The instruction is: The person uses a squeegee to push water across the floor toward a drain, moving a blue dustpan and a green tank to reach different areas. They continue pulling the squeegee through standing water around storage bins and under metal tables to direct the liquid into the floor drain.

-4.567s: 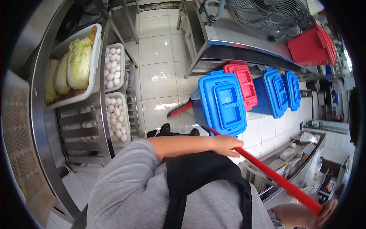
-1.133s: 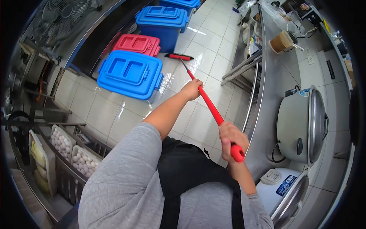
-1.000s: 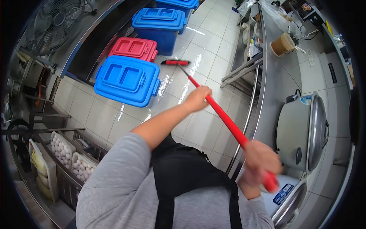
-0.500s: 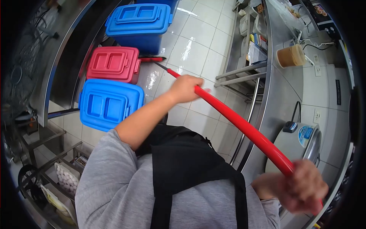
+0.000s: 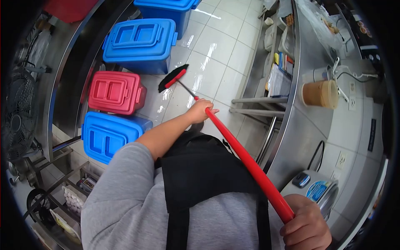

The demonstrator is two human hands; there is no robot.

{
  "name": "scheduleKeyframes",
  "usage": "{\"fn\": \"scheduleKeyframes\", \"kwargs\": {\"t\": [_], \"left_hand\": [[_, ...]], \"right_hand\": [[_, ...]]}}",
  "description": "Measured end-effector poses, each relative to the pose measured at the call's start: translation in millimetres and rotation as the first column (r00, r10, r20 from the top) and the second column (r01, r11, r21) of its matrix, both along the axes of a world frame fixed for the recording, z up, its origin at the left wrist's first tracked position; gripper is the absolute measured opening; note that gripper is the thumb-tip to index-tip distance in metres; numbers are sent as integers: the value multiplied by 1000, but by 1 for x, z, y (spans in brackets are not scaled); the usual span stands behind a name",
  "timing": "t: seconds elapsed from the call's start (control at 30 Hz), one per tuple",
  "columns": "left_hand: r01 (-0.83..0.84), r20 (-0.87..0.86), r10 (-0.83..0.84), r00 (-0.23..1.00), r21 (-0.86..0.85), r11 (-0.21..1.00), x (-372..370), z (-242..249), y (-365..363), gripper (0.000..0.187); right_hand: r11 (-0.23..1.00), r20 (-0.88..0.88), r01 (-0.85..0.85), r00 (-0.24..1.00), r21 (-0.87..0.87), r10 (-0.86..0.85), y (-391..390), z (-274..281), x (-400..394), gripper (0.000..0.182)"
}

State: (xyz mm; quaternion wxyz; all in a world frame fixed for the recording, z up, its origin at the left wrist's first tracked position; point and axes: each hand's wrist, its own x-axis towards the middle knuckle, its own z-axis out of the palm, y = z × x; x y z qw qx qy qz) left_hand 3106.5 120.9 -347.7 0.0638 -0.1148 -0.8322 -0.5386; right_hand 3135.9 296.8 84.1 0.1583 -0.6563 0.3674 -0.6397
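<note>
A broom with a long red handle (image 5: 246, 156) runs diagonally across the front of my body. Its head (image 5: 174, 78), red with black bristles, rests on the tiled floor to the right of the bins. Around the lower part of the handle my left hand (image 5: 200, 111) is closed, with the arm stretched forward. My right hand (image 5: 306, 225) grips the top end of the handle, low at the right of the view. Closest to the broom head are a red lidded bin (image 5: 114, 92) and a blue lidded bin (image 5: 139, 43).
Another blue bin (image 5: 111, 135) stands near my left arm, and one more (image 5: 166, 10) farther off. A steel counter (image 5: 302, 121) runs along the right, bearing a brown-filled container (image 5: 318, 94) and a rounded appliance (image 5: 314, 187). Steel racks (image 5: 62, 179) and a fan (image 5: 18, 116) are at left.
The broom head has come out from the gap beside the red bin onto the open tiles and turned. My right hand has come lower and nearer my body. The view has shifted.
</note>
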Motion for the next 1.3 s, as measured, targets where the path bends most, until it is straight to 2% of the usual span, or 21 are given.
{"fn": "scheduleKeyframes", "kwargs": {"t": [0.03, 0.1, 0.17, 0.23, 0.3, 0.37, 0.4, 0.47, 0.5, 0.57, 0.6, 0.67, 0.73, 0.77, 0.8, 0.9, 1.03, 1.1, 1.17, 1.23, 1.3], "left_hand": [[-13, -2, 13, 1000, 0, 1000, -26, -3, 6, 42], [-54, 17, 53, 998, 43, 998, -92, -9, 6, 41], [-234, 81, 233, 969, 3, 972, -151, -1, -1, 39], [-254, -61, 250, 966, -67, 965, -191, 39, -11, 37], [-251, -184, 237, 954, -60, 966, -219, 69, -11, 36], [-278, -145, 266, 953, -71, 958, -244, 87, -29, 35], [-305, -144, 289, 946, -102, 947, -262, 68, -47, 35], [-332, -119, 313, 942, -211, 920, -281, 23, -86, 34], [-324, -92, 311, 946, -288, 901, -286, 3, -104, 33], [-189, 14, 206, 978, -343, 920, -291, -34, -121, 33], [-186, 62, 202, 977, -195, 963, -294, -31, -115, 32], [-178, 25, 181, 983, -110, 978, -303, -18, -94, 32], [-138, 11, 138, 990, -26, 990, -318, 3, -73, 33], [-90, 22, 90, 996, 3, 996, -328, 10, -66, 34], [-23, 39, 22, 999, 29, 999, -340, 14, -59, 35], [145, 15, -146, 989, 71, 987, -379, 25, -45, 38], [349, -58, -344, 937, 188, 918, -400, 64, -21, 34], [491, -80, -488, 869, 253, 833, -397, 79, -17, 28], [683, 6, -725, 689, 328, 652, -406, 60, -14, 25], [693, 98, -739, 667, 284, 663, -418, 50, -27, 24], [704, 183, -743, 644, 237, 669, -434, 42, -46, 25]], "right_hand": [[1000, -2, -13, 1000, 0, 13, 1, 1, -16, 45], [978, 19, 169, 985, 126, -172, 4, 2, -44, 43], [966, -4, 245, 969, 80, -246, 5, -3, -68, 43], [922, -29, 386, 922, -17, -386, 5, -8, -96, 42], [901, 15, 413, 908, 132, -419, 45, 14, -123, 42], [870, 119, 421, 907, -258, -404, 74, 1, -153, 26], [809, 139, 528, 849, -257, -510, 31, -10, -169, 27], [959, 91, 244, 962, 145, -258, 14, -33, -220, 32], [906, 255, 423, 874, 14, -413, -6, -69, -218, 35], [969, 184, 249, 952, 7, -246, -26, -80, -255, 36], [963, 190, 267, 945, 20, -266, -23, -76, -266, 36], [979, 60, 113, 990, 172, -125, -11, -44, -287, 32], [974, 118, 38, 991, 222, -66, -15, -4, -319, 34], [980, 259, -128, 962, 152, 86, 7, 0, -334, 31], [950, 75, 257, 959, 179, -273, -27, 18, -330, 45], [977, 78, 147, 984, 157, -160, -43, 47, -372, 45], [928, 152, 355, 917, 109, -369, -42, 102, -383, 37], [951, 148, 214, 957, 224, -251, -61, 119, -403, 34], [929, 191, 284, 924, 239, -332, -78, 108, -422, 35], [874, 252, 403, 846, 273, -469, -93, 96, -438, 35], [875, 263, 409, 842, 259, -471, -106, 86, -448, 35]]}}
